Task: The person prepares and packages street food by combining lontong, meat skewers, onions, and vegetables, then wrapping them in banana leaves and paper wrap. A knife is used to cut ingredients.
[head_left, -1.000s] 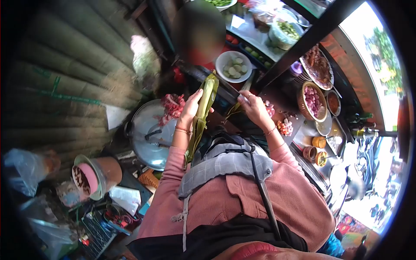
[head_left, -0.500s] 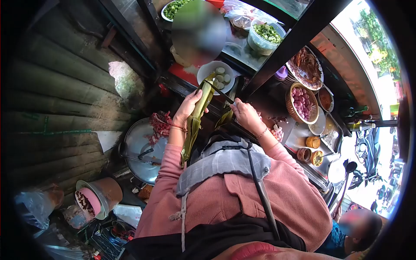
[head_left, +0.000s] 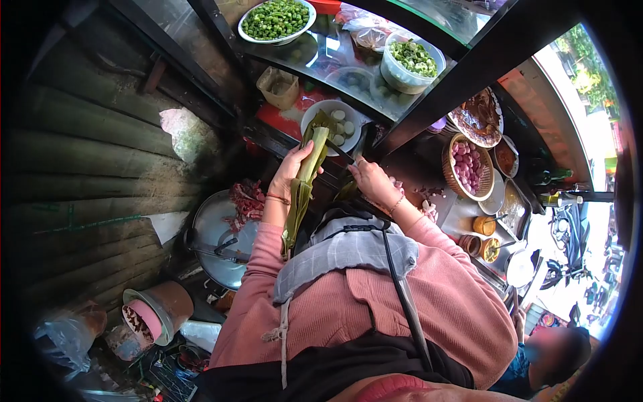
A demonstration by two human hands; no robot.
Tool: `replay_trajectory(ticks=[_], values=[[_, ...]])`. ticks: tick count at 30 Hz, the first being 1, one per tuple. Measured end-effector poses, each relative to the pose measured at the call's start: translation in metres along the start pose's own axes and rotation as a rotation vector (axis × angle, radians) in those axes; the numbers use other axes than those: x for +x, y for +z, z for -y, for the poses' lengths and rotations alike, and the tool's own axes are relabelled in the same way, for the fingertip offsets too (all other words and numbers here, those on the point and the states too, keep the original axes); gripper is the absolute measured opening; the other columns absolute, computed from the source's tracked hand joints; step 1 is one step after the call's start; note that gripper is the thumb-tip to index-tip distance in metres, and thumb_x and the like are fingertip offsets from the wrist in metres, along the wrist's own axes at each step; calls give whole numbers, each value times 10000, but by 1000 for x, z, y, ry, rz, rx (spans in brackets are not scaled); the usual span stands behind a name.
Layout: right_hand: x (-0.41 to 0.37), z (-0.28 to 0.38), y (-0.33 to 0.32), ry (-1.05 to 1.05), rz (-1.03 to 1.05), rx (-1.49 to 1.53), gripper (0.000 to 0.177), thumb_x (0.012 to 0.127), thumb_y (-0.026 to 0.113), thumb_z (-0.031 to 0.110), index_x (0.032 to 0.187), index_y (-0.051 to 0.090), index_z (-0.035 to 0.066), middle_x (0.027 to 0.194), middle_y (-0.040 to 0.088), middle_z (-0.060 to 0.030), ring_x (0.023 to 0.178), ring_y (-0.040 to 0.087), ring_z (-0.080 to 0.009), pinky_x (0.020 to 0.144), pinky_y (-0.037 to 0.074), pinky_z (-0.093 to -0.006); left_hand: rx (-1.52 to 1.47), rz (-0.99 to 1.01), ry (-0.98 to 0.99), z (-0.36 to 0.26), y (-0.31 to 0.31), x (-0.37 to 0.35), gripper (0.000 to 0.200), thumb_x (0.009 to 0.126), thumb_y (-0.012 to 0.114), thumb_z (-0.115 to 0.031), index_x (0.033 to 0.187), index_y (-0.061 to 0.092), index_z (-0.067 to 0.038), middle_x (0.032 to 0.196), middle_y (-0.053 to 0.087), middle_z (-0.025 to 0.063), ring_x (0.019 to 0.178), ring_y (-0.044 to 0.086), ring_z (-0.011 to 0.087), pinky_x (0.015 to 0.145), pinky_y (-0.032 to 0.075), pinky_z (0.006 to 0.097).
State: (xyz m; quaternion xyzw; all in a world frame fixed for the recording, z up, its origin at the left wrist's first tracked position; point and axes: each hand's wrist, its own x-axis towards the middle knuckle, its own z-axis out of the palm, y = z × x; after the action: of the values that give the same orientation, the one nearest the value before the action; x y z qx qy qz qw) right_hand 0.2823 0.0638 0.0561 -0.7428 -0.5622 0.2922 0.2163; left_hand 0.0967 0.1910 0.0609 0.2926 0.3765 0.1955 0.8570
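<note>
My left hand (head_left: 289, 171) grips a long green stalk wrapped in leaves (head_left: 307, 175), held upright in front of me, its loose leaves hanging down past my wrist. My right hand (head_left: 370, 181) holds a knife (head_left: 340, 152) whose dark blade touches the upper part of the stalk. Just beyond the stalk's tip sits a white bowl (head_left: 327, 107) of pale round slices. Both arms are in pink sleeves, and a grey checked apron with a dark strap covers my front.
A metal pot lid (head_left: 218, 251) with red meat (head_left: 246, 201) lies at my left. A basket of pink shallots (head_left: 467, 164), small bowls and jars crowd the right counter. Bowls of chopped greens (head_left: 276, 17) stand on the glass shelf. Another person (head_left: 549, 355) is at lower right.
The view has shifted down a little, showing more of the glass shelf. The knife blade has slid along the stalk towards my left hand; both hands stay at the stalk.
</note>
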Motion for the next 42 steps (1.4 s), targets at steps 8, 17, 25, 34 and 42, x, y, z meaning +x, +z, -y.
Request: replay_trajectory(ticks=[8, 17, 25, 34, 42], values=[[14, -9, -15, 12, 25, 144, 338, 951, 470, 302, 920, 505, -32, 748, 596, -300, 775, 587, -479, 681, 467, -519, 38, -113, -16, -3, -8, 17, 247, 861, 671, -278, 991, 606, -78, 741, 609, 14, 545, 601, 124, 443, 461, 229], [7, 3, -15, 42, 48, -38, 344, 948, 471, 326, 979, 496, -15, 787, 613, -291, 776, 598, -480, 681, 481, -532, 149, -75, 25, -11, -11, 21, 265, 853, 683, -274, 1001, 612, -67, 773, 606, 9, 571, 594, 121, 491, 456, 238], [16, -4, 3, 31, 9, 28, 323, 941, 491, 296, 987, 500, -23, 799, 613, -303, 791, 597, -483, 696, 480, -530, 63, -2, 23, -13, -5, 20, 232, 865, 668, -240, 1016, 612, -73, 781, 617, 5, 591, 611, 118, 519, 495, 218], [25, -9, -17, 33, 55, 73, 371, 953, 452, 337, 982, 502, -30, 802, 613, -296, 797, 596, -474, 705, 475, -530, 47, -97, 3, -7, -6, 25, 237, 836, 698, -217, 1007, 620, -72, 790, 621, -3, 587, 599, 105, 537, 484, 216], [13, 3, -16, 63, 48, -7, 347, 947, 472, 321, 998, 500, -21, 789, 612, -302, 784, 599, -478, 680, 479, -537, 185, -52, 106, -10, -11, 30, 321, 819, 716, -227, 1057, 591, -51, 810, 600, 9, 592, 588, 114, 502, 465, 241]])
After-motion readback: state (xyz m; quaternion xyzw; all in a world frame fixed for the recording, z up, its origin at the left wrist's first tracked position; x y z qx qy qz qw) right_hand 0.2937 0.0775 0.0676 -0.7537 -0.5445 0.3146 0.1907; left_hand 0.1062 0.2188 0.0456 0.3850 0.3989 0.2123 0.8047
